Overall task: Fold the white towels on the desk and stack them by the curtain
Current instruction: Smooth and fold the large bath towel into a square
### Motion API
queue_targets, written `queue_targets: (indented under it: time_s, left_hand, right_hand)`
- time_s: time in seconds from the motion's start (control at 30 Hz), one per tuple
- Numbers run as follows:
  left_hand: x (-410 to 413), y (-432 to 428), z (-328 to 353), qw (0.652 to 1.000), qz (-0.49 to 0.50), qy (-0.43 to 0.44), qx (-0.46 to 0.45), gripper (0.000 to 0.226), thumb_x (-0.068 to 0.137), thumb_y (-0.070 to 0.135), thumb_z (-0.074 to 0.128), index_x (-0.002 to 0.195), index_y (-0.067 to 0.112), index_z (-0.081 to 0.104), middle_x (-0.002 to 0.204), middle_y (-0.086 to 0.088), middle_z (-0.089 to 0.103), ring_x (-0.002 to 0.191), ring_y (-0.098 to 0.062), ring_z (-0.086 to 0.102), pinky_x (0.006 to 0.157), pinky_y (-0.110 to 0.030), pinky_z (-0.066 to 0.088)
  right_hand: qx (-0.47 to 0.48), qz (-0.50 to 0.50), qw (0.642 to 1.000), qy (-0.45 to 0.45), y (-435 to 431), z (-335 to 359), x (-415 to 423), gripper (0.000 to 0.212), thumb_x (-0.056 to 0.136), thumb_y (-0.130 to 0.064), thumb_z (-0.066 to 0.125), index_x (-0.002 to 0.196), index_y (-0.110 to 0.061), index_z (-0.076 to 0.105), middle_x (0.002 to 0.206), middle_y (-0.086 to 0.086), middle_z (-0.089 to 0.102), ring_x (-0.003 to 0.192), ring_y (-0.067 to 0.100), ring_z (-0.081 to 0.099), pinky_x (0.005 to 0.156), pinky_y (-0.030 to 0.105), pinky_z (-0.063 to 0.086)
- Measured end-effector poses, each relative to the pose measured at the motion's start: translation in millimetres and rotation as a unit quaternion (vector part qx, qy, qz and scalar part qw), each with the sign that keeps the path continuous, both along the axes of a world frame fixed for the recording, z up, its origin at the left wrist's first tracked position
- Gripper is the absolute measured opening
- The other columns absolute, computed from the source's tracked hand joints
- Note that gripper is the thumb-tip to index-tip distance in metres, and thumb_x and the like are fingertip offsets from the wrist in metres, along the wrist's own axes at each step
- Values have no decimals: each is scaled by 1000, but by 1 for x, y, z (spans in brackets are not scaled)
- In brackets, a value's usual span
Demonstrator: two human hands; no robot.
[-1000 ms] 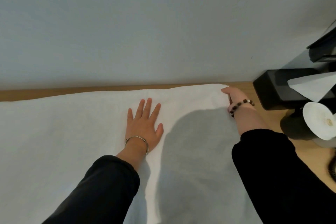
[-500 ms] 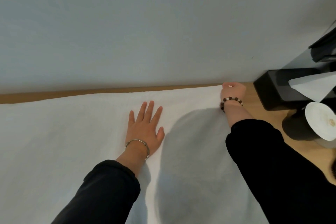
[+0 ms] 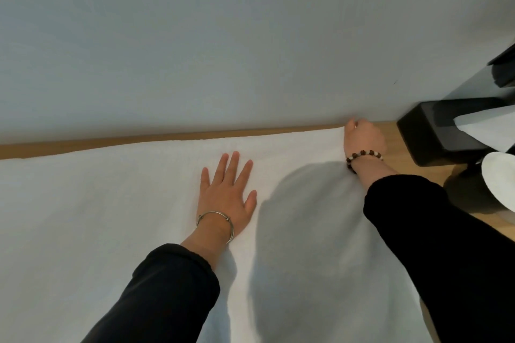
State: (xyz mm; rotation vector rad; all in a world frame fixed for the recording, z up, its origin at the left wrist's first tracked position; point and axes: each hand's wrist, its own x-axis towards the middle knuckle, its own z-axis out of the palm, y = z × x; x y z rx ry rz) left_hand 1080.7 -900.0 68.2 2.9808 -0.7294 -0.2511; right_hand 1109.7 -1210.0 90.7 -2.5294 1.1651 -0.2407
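Observation:
A large white towel (image 3: 111, 231) lies spread flat over the wooden desk (image 3: 83, 145) and fills most of the view. My left hand (image 3: 227, 192) rests flat on it near the middle, fingers straight and spread. At the towel's far right corner, close against the wall, my right hand (image 3: 363, 138) grips the cloth with curled fingers. Both arms wear black sleeves.
A pale wall (image 3: 223, 36) rises right behind the desk's back edge. At the right stand a black tissue box (image 3: 434, 133) with a white tissue sticking out and a white roll (image 3: 498, 178). No curtain is in view.
My right hand has drawn the towel's right corner farther back toward the wall, narrowing the bare wood strip there. My left hand has stayed pressed flat in place.

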Motion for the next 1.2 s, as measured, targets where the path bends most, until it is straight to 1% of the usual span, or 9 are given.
queue_targets:
  time_s: [0.1, 0.2, 0.27, 0.33, 0.53, 0.73, 0.87, 1.13, 1.2]
  left_hand:
    - [1, -1, 0, 1000, 4, 1, 8, 70, 82, 53, -6, 149, 35, -14, 150, 7, -30, 144, -18, -21, 114, -48, -8]
    - [1, -2, 1, 1000, 6, 4, 6, 69, 83, 51, -2, 149, 34, -13, 156, 5, -23, 144, -18, -21, 115, -48, -8]
    - [1, -2, 2, 1000, 5, 5, 9, 69, 84, 48, 1, 150, 32, -12, 157, 4, -21, 144, -18, -21, 114, -48, -8]
    - [0, -2, 2, 1000, 7, 2, 4, 68, 86, 45, 4, 151, 28, -10, 158, 4, -19, 144, -17, -21, 115, -48, -8]
    - [1, -3, 3, 1000, 12, 2, -4, 67, 90, 42, 10, 151, 22, -9, 158, 4, -17, 145, -17, -19, 115, -47, -7]
    - [4, 2, 9, 999, 6, 22, -37, 59, 99, 28, 20, 152, 18, -2, 160, 2, -11, 146, -15, -14, 115, -41, -10]
    - [8, 36, 10, 996, -82, 18, 26, 57, 99, 39, 13, 150, 28, -11, 158, 6, -17, 145, -16, -16, 116, -42, -7]
    - [5, 127, 11, 996, 74, 16, 57, 61, 94, 50, 6, 149, 33, -12, 157, 8, -19, 145, -16, -18, 115, -45, -9]
    - [5, 127, 13, 996, 70, 18, 53, 60, 95, 49, 8, 149, 32, -13, 157, 7, -20, 145, -16, -18, 115, -46, -9]
  right_hand:
    - [-98, 3, 994, -42, 14, 14, -4, 23, 98, -18, 42, 99, -4, 60, 99, 16, 62, 95, 33, 55, 79, 41, 44]
    - [-182, 148, 950, -209, 71, 20, -26, 25, 76, 6, 53, 96, 0, 66, 96, 21, 66, 90, 38, 61, 82, 39, 44]
    - [-152, 308, 934, -97, 129, 6, -49, 41, 83, -7, 52, 123, -1, 58, 126, 23, 57, 114, 39, 56, 96, 46, 42]
    - [-77, 343, 930, 106, 149, -12, -73, 56, 98, -34, 34, 151, -20, 21, 160, 5, 13, 146, 25, 14, 114, 50, 14]
    - [-79, 117, 962, 232, 66, -5, -105, 62, 98, -43, 13, 153, -18, -2, 160, 2, -9, 147, 22, -5, 117, 54, 6]
    - [-60, 293, 944, 140, 175, -15, -89, 59, 99, -38, 25, 153, -27, 1, 161, 1, -6, 147, 19, -6, 116, 48, -1]
    - [-70, 268, 954, 112, 166, -19, -93, 59, 98, -36, 34, 152, -27, 13, 161, 2, 6, 148, 21, 5, 115, 48, 4]
    - [-32, 187, 953, 236, 195, -1, -71, 61, 100, -30, 21, 152, -22, -9, 159, -3, -18, 146, 23, -12, 115, 54, -2]
    - [-35, 261, 940, 218, 230, 4, -61, 62, 100, -33, 23, 152, -20, -8, 159, 0, -18, 147, 25, -11, 115, 53, -1]
